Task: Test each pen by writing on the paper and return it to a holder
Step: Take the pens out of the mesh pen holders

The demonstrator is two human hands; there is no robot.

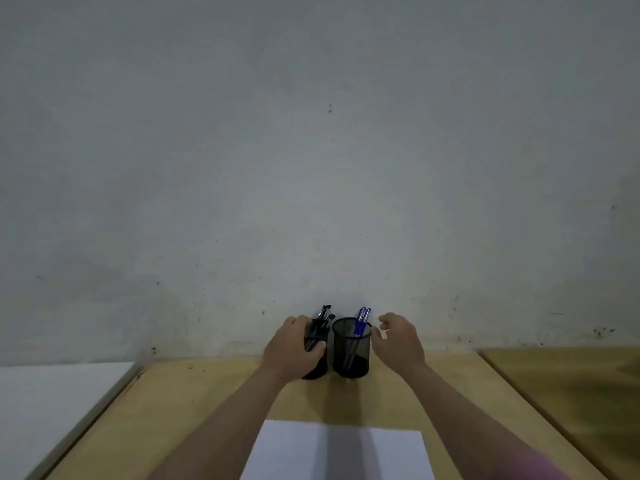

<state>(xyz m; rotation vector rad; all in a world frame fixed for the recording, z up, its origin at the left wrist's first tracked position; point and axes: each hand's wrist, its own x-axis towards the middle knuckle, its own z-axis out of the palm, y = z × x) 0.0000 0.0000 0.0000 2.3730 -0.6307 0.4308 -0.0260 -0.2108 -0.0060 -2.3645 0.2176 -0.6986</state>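
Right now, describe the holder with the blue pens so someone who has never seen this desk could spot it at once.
Against the grey wall, at the back of the wooden table, stand two black mesh cups side by side. It is the right-hand holder, beside the open right hand. Only it holds blue pens; the left holder, gripped by the left hand, has black ones.

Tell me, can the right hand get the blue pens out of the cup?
Probably yes. The right hand is open right beside the mesh holder, and the blue pens stick up above its rim with nothing covering them.

Scuffed grey wall behind wooden table, dim light.
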